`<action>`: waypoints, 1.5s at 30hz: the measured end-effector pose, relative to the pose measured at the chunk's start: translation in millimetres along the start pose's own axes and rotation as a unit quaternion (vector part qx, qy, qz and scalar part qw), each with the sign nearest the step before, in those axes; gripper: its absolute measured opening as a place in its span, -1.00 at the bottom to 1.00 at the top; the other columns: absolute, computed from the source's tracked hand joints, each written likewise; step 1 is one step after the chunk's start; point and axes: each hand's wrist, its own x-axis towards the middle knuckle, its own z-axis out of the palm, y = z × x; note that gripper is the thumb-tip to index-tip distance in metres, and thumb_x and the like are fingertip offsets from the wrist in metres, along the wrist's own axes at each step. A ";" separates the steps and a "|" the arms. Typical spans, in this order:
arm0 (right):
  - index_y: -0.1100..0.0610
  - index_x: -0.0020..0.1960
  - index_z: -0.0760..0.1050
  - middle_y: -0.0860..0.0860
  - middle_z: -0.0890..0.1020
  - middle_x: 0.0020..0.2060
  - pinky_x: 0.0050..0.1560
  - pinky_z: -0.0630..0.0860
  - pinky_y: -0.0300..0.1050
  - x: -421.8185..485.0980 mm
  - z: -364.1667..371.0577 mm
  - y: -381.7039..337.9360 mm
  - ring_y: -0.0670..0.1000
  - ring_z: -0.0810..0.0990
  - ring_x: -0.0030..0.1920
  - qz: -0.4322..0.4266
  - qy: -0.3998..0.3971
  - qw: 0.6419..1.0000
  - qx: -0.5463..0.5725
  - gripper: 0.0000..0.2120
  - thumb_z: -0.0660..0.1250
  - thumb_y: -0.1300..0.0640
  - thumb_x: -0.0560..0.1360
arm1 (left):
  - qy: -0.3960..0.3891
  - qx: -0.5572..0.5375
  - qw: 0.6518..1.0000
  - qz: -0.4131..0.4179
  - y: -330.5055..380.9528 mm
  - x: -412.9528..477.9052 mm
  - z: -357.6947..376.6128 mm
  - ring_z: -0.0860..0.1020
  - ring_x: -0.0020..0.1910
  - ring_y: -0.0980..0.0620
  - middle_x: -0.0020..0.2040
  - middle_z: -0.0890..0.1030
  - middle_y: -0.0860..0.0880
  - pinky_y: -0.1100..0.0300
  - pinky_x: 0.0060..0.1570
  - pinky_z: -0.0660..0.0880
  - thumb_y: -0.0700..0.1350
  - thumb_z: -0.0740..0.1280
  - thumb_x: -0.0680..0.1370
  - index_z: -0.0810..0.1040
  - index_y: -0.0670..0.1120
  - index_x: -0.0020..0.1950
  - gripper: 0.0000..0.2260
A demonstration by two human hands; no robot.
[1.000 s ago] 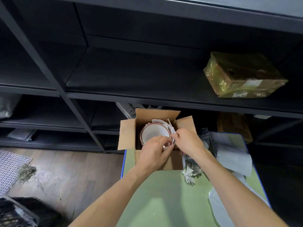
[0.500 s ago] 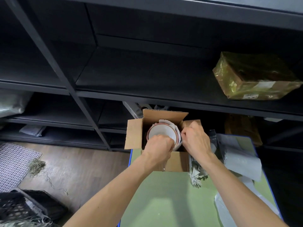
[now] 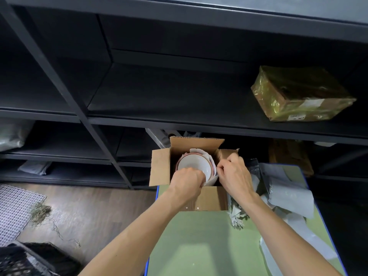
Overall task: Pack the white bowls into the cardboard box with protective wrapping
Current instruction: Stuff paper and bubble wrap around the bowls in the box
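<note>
2 hands are working inside an open cardboard box (image 3: pixel 211 198) that stands at the far end of a green table (image 3: pixel 199 246). In the box sits a white bowl (image 3: pixel 194 165) with a reddish outer rim, mouth up and tilted a little toward the viewer, filling most of the opening. White wrapping paper (image 3: pixel 213 163) stands up between the bowl and the far and right walls of the box. The left hand (image 3: pixel 188 181) reaches in from the near side, its fingers curled down over the bowl's near rim; the fingertips are hidden, so I cannot tell whether they also catch the paper. The right hand (image 3: pixel 235 174) is at the bowl's right side with its fingers curled together, and the tips pinch the edge of the wrapping paper. All 4 box flaps stand open. Just right of the box lie grey paper sheets (image 3: pixel 288 192) and a crumpled wad (image 3: pixel 237 218) on the table. Behind stands black shelving (image 3: pixel 139 86), with a parcel (image 3: pixel 300 94) in shiny yellowish film on a shelf to the far right. To the left are a wooden floor (image 3: pixel 79 212), a white mesh mat (image 3: pixel 14 208) and a black crate (image 3: pixel 20 259) at the near left corner.
</note>
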 end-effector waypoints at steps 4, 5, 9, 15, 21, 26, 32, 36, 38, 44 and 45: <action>0.11 -0.09 0.60 0.03 0.43 -0.14 -0.30 0.46 -0.09 -3.0 -5.8 -0.3 0.06 0.44 -0.10 0.003 0.016 1.000 0.016 -0.89 0.37 0.08 0.54 | 0.046 -0.026 0.999 0.009 -1.5 -4.1 3.3 0.60 -0.05 -0.12 -0.05 0.66 -0.02 0.16 -0.25 0.39 -0.03 0.21 0.60 0.65 0.00 0.05 -0.79; 0.10 -0.08 0.60 0.02 0.43 -0.13 -0.28 0.50 -0.08 -3.8 -6.5 -0.3 0.05 0.45 -0.09 0.003 0.017 1.000 0.018 -0.89 0.36 0.08 0.55 | 0.059 -0.037 0.998 0.008 -2.3 -5.7 3.6 0.60 -0.04 -0.11 -0.02 0.66 -0.01 0.13 -0.23 0.42 0.00 0.21 0.61 0.63 0.02 0.09 -0.78; 0.11 -0.05 0.63 0.02 0.46 -0.12 -0.26 0.50 -0.13 -8.3 -5.4 -0.4 0.04 0.46 -0.09 0.005 0.005 1.000 0.014 -0.90 0.35 0.13 0.56 | 0.055 -0.038 0.998 0.009 -2.7 -13.2 6.4 0.58 -0.04 -0.10 -0.03 0.62 -0.01 0.08 -0.17 0.49 0.03 0.19 0.62 0.61 0.02 0.07 -0.78; 0.09 -0.03 0.62 0.00 0.45 -0.12 -0.27 0.47 -0.17 -16.0 -8.4 -1.6 0.02 0.46 -0.09 0.015 0.020 1.000 0.014 -0.91 0.34 0.12 0.57 | 0.063 -0.042 0.997 0.000 -4.8 -18.2 9.3 0.57 -0.05 -0.11 -0.02 0.62 -0.03 0.05 -0.14 0.51 0.02 0.18 0.63 0.61 -0.01 0.06 -0.77; 0.09 -0.03 0.60 0.00 0.51 -0.12 -0.28 0.44 -0.16 -30.2 -22.1 -1.9 0.03 0.49 -0.11 0.022 0.037 0.998 0.040 -0.92 0.32 0.17 0.56 | 0.106 -0.059 0.992 0.023 -14.9 -28.4 16.1 0.55 -0.14 -0.06 -0.15 0.62 0.01 0.09 -0.21 0.43 -0.03 0.19 0.59 0.63 -0.03 -0.08 -0.77; 0.09 -0.07 0.55 -0.02 0.54 -0.19 -0.25 0.47 -0.08 -53.5 -32.3 -4.8 0.03 0.49 -0.18 0.019 0.053 0.996 0.062 -0.93 0.31 0.16 0.57 | 0.182 -0.084 0.979 0.041 -18.6 -43.7 22.7 0.44 -0.20 -0.06 -0.24 0.52 0.03 0.05 -0.25 0.42 -0.06 0.22 0.57 0.59 -0.04 -0.17 -0.80; 0.03 -0.10 0.48 -0.11 0.51 -0.21 -0.24 0.44 -0.07 -86.1 -31.9 2.8 -0.03 0.48 -0.20 0.008 0.015 0.995 0.096 -0.87 0.26 0.06 0.62 | 0.164 -0.109 0.977 0.085 9.6 -53.4 28.5 0.43 -0.30 -0.06 -0.31 0.48 0.02 -0.02 -0.29 0.38 -0.06 0.21 0.58 0.51 -0.05 -0.26 -0.76; 0.03 -0.17 0.47 -0.12 0.52 -0.26 -0.25 0.42 -0.08 -113.0 -27.9 22.4 -0.06 0.49 -0.20 0.038 -0.011 0.992 0.122 -0.83 0.28 0.08 0.60 | 0.101 -0.126 0.980 0.116 41.4 -60.9 40.8 0.47 -0.26 -0.06 -0.24 0.52 0.02 -0.02 -0.32 0.39 0.00 0.17 0.61 0.53 -0.03 -0.13 -0.78; 0.06 -0.19 0.47 -0.10 0.52 -0.27 -0.25 0.42 -0.09 -125.3 -25.9 36.6 -0.03 0.49 -0.21 0.054 -0.028 0.991 0.122 -0.82 0.29 0.11 0.59 | 0.075 -0.122 0.981 0.132 57.9 -61.5 49.1 0.51 -0.21 -0.06 -0.16 0.56 0.03 -0.04 -0.29 0.43 0.05 0.12 0.62 0.55 0.00 -0.06 -0.75; 0.01 -0.05 0.54 -0.14 0.54 -0.16 -0.14 0.48 -0.10 -164.7 -20.5 96.9 -0.04 0.54 -0.05 0.137 -0.097 0.978 0.122 -0.87 0.25 0.02 0.62 | -0.014 -0.106 0.979 0.176 109.8 -49.1 83.2 0.57 -0.04 -0.08 -0.02 0.59 0.02 -0.01 -0.15 0.51 0.07 0.12 0.62 0.58 0.03 0.08 -0.73; 0.00 0.01 0.56 -0.14 0.56 -0.10 -0.08 0.48 -0.11 -171.7 -20.3 108.1 -0.03 0.54 0.02 0.156 -0.112 0.974 0.120 -0.85 0.23 0.01 0.62 | -0.030 -0.103 0.978 0.177 118.8 -45.9 89.9 0.57 0.03 -0.08 0.04 0.60 0.01 0.00 -0.10 0.52 0.07 0.14 0.62 0.58 0.03 0.15 -0.73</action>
